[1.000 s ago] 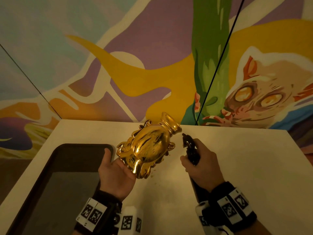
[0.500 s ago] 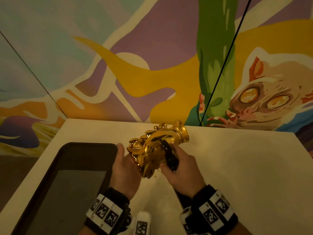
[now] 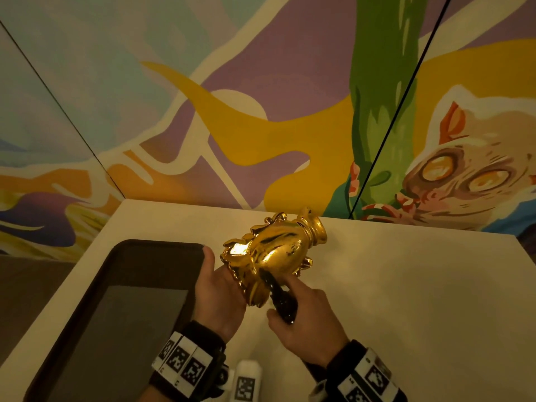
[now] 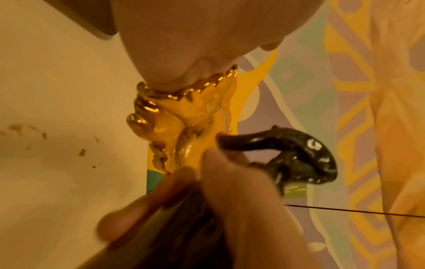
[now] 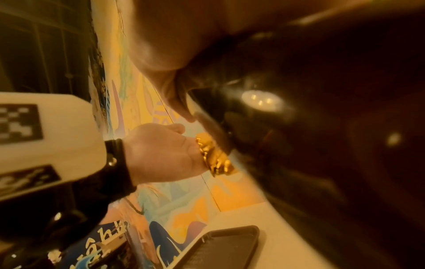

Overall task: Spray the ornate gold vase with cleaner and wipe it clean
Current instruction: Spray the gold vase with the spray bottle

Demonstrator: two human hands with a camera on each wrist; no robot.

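Currently the left hand (image 3: 219, 297) grips the gold vase (image 3: 272, 254) by its base, fingers curled round it, holding it tilted above the surface (image 3: 406, 285) with the mouth pointing up and right. The right hand (image 3: 307, 323) has its fingers clenched round a black spray bottle (image 3: 282, 300), the nozzle touching the vase's lower side. A dark tray (image 3: 130, 256) lies left of the hands.
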